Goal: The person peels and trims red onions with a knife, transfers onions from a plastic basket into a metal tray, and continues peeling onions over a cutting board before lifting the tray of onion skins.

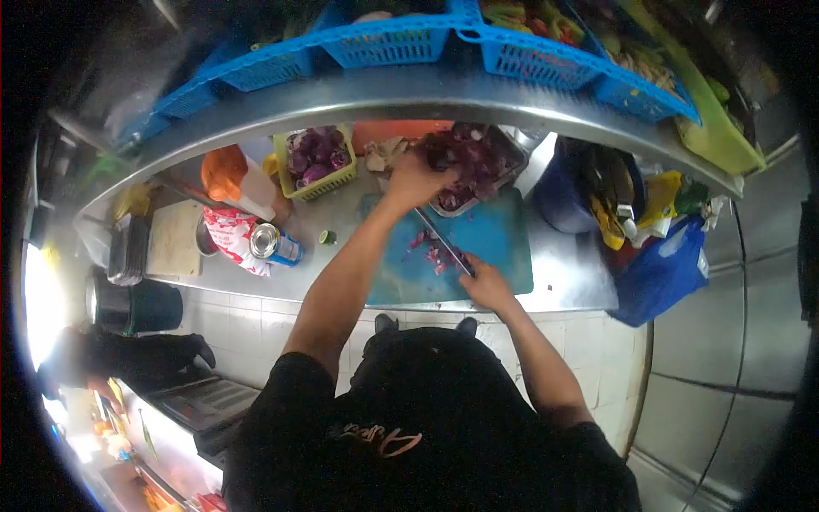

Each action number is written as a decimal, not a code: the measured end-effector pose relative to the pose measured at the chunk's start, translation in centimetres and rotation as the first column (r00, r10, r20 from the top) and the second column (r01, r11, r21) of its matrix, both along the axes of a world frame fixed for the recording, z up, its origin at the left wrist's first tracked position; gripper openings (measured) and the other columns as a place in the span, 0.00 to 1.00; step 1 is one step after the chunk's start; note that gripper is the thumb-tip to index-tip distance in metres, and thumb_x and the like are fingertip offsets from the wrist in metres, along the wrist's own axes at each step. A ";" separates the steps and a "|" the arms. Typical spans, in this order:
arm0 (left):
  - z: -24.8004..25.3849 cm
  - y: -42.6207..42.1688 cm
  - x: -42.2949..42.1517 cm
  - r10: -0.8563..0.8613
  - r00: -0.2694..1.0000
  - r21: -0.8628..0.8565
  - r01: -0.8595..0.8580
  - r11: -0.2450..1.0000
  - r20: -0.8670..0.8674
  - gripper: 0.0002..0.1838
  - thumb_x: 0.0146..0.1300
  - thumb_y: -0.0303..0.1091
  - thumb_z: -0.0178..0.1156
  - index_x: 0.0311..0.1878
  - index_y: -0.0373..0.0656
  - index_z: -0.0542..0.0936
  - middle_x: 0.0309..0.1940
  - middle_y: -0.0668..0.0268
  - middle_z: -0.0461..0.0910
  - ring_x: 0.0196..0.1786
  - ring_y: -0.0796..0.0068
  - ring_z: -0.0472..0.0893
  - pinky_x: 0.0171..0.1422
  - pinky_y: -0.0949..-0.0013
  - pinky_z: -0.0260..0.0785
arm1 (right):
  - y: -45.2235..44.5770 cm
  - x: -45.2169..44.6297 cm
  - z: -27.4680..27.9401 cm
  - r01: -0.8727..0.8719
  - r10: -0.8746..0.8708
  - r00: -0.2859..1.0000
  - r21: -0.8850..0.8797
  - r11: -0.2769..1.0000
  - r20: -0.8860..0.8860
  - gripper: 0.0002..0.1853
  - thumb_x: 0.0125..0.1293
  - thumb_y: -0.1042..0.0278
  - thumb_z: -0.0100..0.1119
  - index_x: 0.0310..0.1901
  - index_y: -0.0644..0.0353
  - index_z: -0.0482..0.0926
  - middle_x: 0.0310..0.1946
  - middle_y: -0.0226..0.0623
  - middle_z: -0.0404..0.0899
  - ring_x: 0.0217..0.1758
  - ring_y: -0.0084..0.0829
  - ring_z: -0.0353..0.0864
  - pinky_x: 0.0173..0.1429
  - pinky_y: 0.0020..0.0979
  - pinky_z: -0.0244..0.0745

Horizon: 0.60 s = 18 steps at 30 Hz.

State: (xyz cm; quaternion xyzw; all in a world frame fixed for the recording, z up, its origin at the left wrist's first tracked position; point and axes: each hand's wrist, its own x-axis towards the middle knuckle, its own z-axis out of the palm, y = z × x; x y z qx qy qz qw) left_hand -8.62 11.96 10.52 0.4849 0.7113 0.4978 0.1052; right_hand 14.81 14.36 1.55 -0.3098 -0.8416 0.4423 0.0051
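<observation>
Black shirt [478,427] filled the foreground; beyond, the right hand [486,286] gripped a knife [439,235] over the blue board [502,247] — the left hand [415,181], its grip unclear, was at purple leaves [479,166].

"What's along the top of the frame?"

"Blue plastic baskets [388,47] on a curved-looking steel shelf [426,94]."

"And left of centre?"

"A tin can [277,246], blue-sided, just beside a red-and-white bag [230,232]. Farther left lies a pale board [177,239]."

"Over at the right?"

"A blue plastic bag [661,275]."

"Lower left?"

"A dark bin [155,305], and below it a person in dark clothing [145,358], partly blurred."
</observation>
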 end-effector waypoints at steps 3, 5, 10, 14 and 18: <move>0.9 0.3 -0.1 0.083 0.993 0.099 -0.091 0.991 0.081 0.24 0.49 0.41 0.65 0.48 0.39 0.76 0.40 0.56 0.81 0.45 0.62 0.81 0.51 0.64 0.70 | 0.5 1.0 -0.1 -0.022 0.022 0.999 0.012 1.000 -0.024 0.29 0.58 0.61 0.53 0.61 0.64 0.66 0.47 0.59 0.76 0.51 0.56 0.76 0.56 0.45 0.69; 1.2 -0.2 -0.5 0.164 0.976 0.225 -0.194 0.955 0.145 0.22 0.50 0.43 0.65 0.46 0.40 0.77 0.39 0.56 0.81 0.44 0.59 0.81 0.49 0.63 0.71 | 1.4 2.0 0.8 0.005 -0.004 1.000 -0.039 0.999 0.028 0.29 0.58 0.62 0.54 0.61 0.64 0.66 0.44 0.59 0.77 0.49 0.55 0.77 0.55 0.44 0.70; -2.6 -2.8 -9.9 0.426 0.871 0.205 -0.383 0.901 -0.244 0.22 0.58 0.44 0.62 0.48 0.37 0.75 0.40 0.50 0.80 0.46 0.58 0.80 0.49 0.63 0.70 | 4.6 1.7 4.9 0.124 -0.124 0.992 -0.035 0.992 0.011 0.26 0.57 0.64 0.54 0.59 0.61 0.71 0.33 0.58 0.79 0.38 0.52 0.80 0.46 0.44 0.72; -3.2 -7.0 -17.1 0.542 0.749 0.241 -0.485 0.841 -0.382 0.21 0.59 0.45 0.61 0.47 0.37 0.76 0.41 0.49 0.79 0.47 0.58 0.80 0.50 0.62 0.70 | 7.2 -1.0 6.4 0.108 -0.104 0.993 0.074 0.991 -0.058 0.25 0.57 0.62 0.52 0.57 0.61 0.73 0.29 0.57 0.78 0.35 0.50 0.80 0.44 0.44 0.72; -1.8 -8.7 -21.6 0.574 0.718 0.179 -0.553 0.814 -0.395 0.21 0.59 0.45 0.61 0.48 0.37 0.75 0.41 0.49 0.79 0.47 0.58 0.79 0.50 0.62 0.70 | 8.3 -5.1 6.7 0.142 -0.131 0.985 0.105 0.984 -0.108 0.24 0.61 0.58 0.50 0.56 0.62 0.70 0.30 0.55 0.78 0.35 0.51 0.79 0.42 0.44 0.72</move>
